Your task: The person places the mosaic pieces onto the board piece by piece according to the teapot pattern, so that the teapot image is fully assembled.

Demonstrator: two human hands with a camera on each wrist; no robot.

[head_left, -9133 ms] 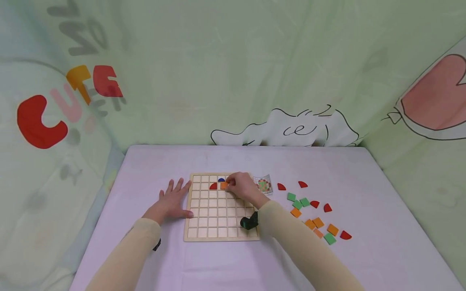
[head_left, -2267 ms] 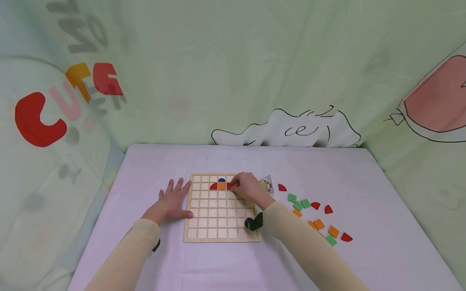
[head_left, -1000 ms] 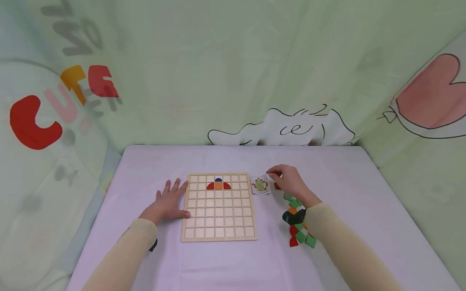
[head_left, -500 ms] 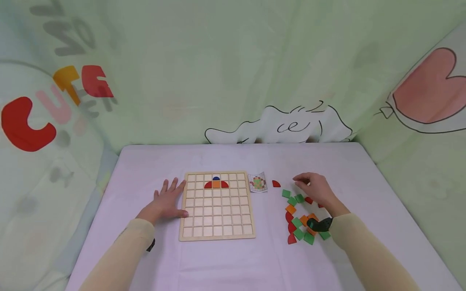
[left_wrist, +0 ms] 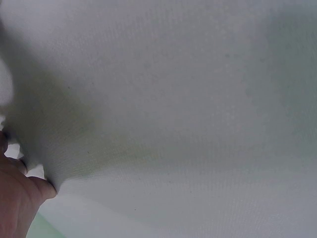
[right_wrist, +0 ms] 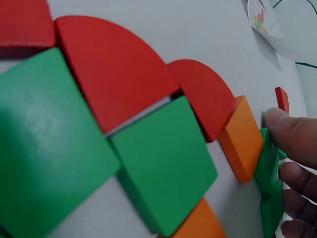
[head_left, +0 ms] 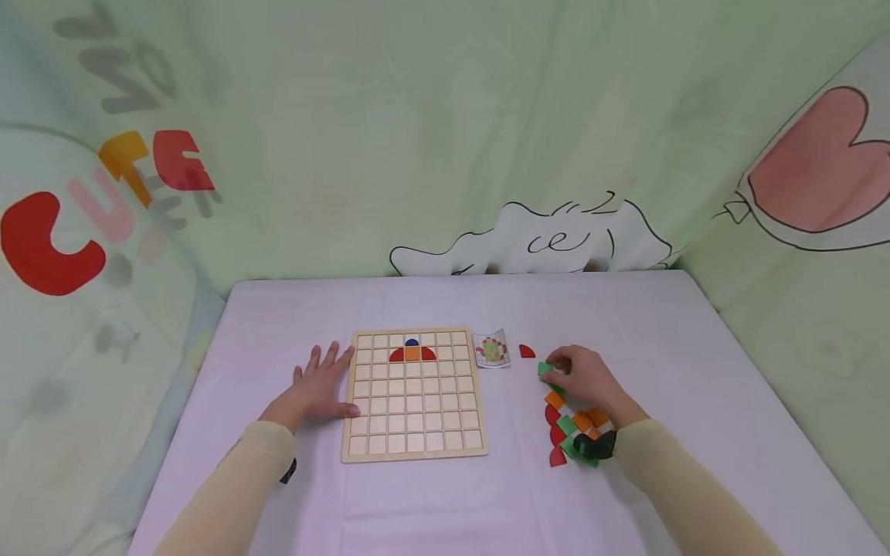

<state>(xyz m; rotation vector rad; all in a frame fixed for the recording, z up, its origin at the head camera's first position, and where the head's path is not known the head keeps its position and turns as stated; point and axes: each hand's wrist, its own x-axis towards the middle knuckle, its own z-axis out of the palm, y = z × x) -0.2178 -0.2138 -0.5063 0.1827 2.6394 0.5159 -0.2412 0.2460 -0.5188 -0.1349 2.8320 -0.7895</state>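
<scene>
At four o'clock from the card [head_left: 491, 350], your right hand [head_left: 585, 380] is pinching a green square [head_left: 545, 369], partly hiding neighbouring tiles [head_left: 558, 388]; your left hand [head_left: 318, 391], cut off in its wrist view, is splaying against the grid board [head_left: 415, 404] at nine o'clock; cloth [head_left: 516, 421] is stretching between.

2 arms [head_left: 229, 490] extended from near side.
Left hand [head_left: 317, 392]: fingers spread far, thumb pointing right. Right hand [head_left: 587, 380]: fingers bent toward thumb, pointing left.

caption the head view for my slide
Left hand spread at the edge of a wooden grid board, right hand at a green square among loose tiles.
</scene>
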